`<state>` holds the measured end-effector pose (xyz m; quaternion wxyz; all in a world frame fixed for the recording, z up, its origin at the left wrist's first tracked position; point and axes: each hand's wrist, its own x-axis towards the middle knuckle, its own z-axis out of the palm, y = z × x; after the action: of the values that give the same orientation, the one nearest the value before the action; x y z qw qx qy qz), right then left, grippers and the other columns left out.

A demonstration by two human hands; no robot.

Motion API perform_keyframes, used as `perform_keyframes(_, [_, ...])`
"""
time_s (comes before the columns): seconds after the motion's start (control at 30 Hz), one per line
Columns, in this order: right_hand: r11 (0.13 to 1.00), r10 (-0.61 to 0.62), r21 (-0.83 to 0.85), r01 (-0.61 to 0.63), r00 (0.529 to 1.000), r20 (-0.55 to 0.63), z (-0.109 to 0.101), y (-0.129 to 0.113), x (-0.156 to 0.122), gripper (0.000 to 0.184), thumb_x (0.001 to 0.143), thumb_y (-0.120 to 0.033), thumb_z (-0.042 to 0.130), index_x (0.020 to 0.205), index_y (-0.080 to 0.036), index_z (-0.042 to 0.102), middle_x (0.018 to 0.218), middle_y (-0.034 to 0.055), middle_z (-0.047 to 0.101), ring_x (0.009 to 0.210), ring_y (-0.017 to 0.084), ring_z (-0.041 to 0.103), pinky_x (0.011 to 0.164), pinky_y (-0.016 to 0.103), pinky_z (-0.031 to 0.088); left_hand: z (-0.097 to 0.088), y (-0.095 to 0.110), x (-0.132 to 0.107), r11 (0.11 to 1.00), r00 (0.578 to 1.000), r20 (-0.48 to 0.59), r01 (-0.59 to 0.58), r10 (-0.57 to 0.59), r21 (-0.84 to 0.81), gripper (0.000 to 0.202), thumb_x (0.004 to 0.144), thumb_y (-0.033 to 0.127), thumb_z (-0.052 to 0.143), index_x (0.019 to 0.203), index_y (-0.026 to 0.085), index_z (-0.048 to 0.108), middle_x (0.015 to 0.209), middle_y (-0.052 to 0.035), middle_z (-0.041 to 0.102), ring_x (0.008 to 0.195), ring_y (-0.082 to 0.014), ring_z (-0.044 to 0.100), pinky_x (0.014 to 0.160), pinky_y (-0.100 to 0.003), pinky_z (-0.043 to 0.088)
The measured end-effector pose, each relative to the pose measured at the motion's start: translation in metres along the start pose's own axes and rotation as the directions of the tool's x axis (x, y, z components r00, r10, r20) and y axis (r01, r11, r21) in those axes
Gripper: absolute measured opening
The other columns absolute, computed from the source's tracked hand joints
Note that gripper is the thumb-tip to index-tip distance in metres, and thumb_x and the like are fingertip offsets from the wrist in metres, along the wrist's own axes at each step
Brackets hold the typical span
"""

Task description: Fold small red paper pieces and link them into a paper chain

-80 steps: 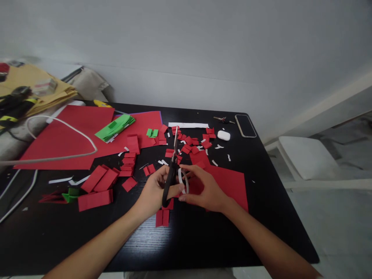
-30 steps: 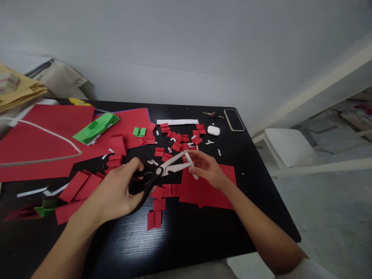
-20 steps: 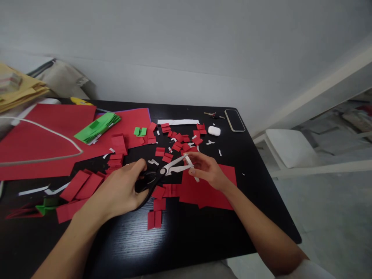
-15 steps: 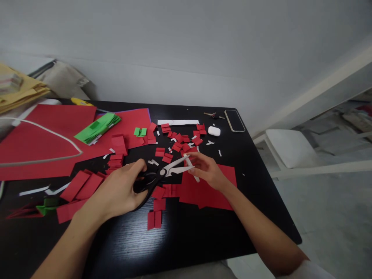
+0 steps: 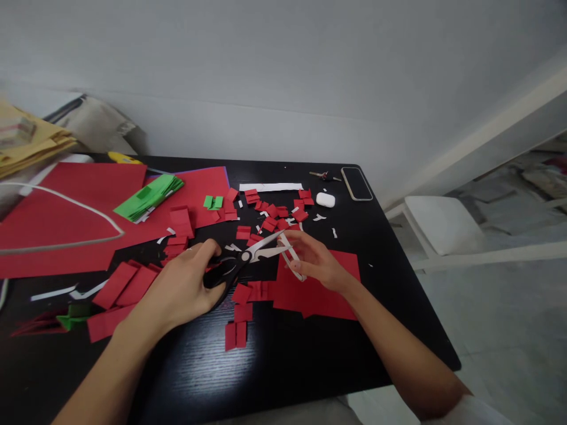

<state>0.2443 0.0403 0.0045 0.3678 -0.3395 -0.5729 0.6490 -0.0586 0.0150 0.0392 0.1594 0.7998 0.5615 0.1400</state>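
My left hand (image 5: 188, 283) is wrapped round the black handles of a pair of scissors (image 5: 245, 256), whose blades are parted and point right. A white strip, apparently double-sided tape (image 5: 290, 255), is pinched in my right hand (image 5: 316, 260), and the blade tips lie at its upper end. Under my right hand is a stack of red paper sheets (image 5: 332, 298). Small folded red paper pieces (image 5: 269, 224) are scattered behind the scissors, and more red pieces (image 5: 243, 311) lie in front of them.
To the left are large red sheets (image 5: 88, 206), a green folded paper bundle (image 5: 150, 196) and a yellow cutter (image 5: 124, 158). A phone (image 5: 357, 183), keys (image 5: 325, 176) and a white earbud case (image 5: 325, 200) sit at the back right. A white stool (image 5: 436, 224) stands beyond the table.
The scissors have shifted slightly left and up. In my right hand the white strip has turned and now shows as a loop, with my thumb lower on it.
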Motion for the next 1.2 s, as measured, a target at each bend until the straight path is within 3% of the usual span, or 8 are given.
perform_keyframes(0.17, [0.995, 0.022, 0.096, -0.032, 0.995, 0.097, -0.0051, -0.0005, -0.0007, 0.058, 0.085, -0.034, 0.082, 0.139, -0.035, 0.06, 0.143, 0.008, 0.058, 0.12, 0.026, 0.06, 0.076, 0.032, 0.064, 0.0003, -0.0018, 0.0004, 1.0, 1.0, 0.003, 0.017, -0.017, -0.003, 0.021, 0.082, 0.032, 0.062, 0.095, 0.024, 0.048, 0.091, -0.0043, 0.069, 0.075, -0.0237, 0.067, 0.065, -0.031, 0.048])
perform_keyframes(0.27, [0.996, 0.032, 0.076, -0.039, 0.995, 0.092, -0.0041, 0.0001, -0.0009, 0.059, 0.085, -0.029, 0.083, 0.139, -0.035, 0.06, 0.144, 0.0074, 0.057, 0.123, 0.026, 0.059, 0.083, 0.036, 0.064, -0.001, -0.0019, 0.0001, 1.0, 1.0, 0.021, 0.022, -0.022, -0.007, 0.022, 0.082, 0.031, 0.063, 0.096, 0.024, 0.048, 0.093, -0.0049, 0.069, 0.077, -0.0237, 0.067, 0.067, -0.031, 0.048])
perform_keyframes(0.37, [0.997, 0.034, 0.063, -0.038, 0.997, 0.073, -0.0025, 0.0004, -0.0011, 0.057, 0.085, -0.028, 0.083, 0.137, -0.035, 0.06, 0.144, 0.0069, 0.057, 0.119, 0.024, 0.063, 0.093, 0.042, 0.062, -0.0018, -0.0015, 0.0005, 0.999, 0.999, 0.03, 0.038, -0.038, 0.002, 0.023, 0.084, 0.033, 0.063, 0.097, 0.024, 0.048, 0.094, -0.0053, 0.069, 0.078, -0.0241, 0.067, 0.068, -0.032, 0.048])
perform_keyframes(0.6, [0.996, 0.02, 0.088, -0.029, 0.995, 0.101, -0.0026, -0.0017, -0.0004, 0.047, 0.088, -0.028, 0.08, 0.132, -0.032, 0.063, 0.132, 0.0067, 0.063, 0.115, 0.024, 0.068, 0.087, 0.038, 0.062, -0.0035, -0.0041, 0.0044, 0.997, 0.997, 0.019, 0.077, -0.077, 0.002, 0.026, 0.088, 0.042, 0.061, 0.099, 0.023, 0.048, 0.095, -0.0071, 0.068, 0.081, -0.0252, 0.067, 0.07, -0.032, 0.049])
perform_keyframes(0.83, [0.997, 0.03, 0.072, -0.031, 0.999, 0.016, -0.0037, -0.0011, 0.0004, 0.045, 0.093, -0.029, 0.075, 0.134, -0.035, 0.059, 0.149, 0.0066, 0.053, 0.119, 0.025, 0.069, 0.104, 0.047, 0.057, -0.0086, -0.0089, 0.0024, 0.994, 0.989, 0.123, 0.092, -0.084, -0.065, 0.021, 0.088, 0.042, 0.06, 0.091, 0.024, 0.048, 0.07, 0.0028, 0.062, 0.058, -0.018, 0.06, 0.058, -0.028, 0.041])
perform_keyframes(1.2, [1.0, 0.016, -0.02, -0.016, 1.0, 0.025, 0.0005, 0.0021, 0.0, 0.046, 0.096, -0.03, 0.07, 0.14, -0.037, 0.056, 0.15, 0.0057, 0.051, 0.123, 0.025, 0.066, 0.106, 0.048, 0.057, -0.0053, -0.0076, 0.0037, 0.995, 0.986, 0.165, 0.052, -0.038, -0.082, 0.011, 0.085, 0.034, 0.055, 0.088, 0.024, 0.053, 0.067, 0.0027, 0.063, 0.055, -0.0169, 0.058, 0.056, -0.027, 0.037])
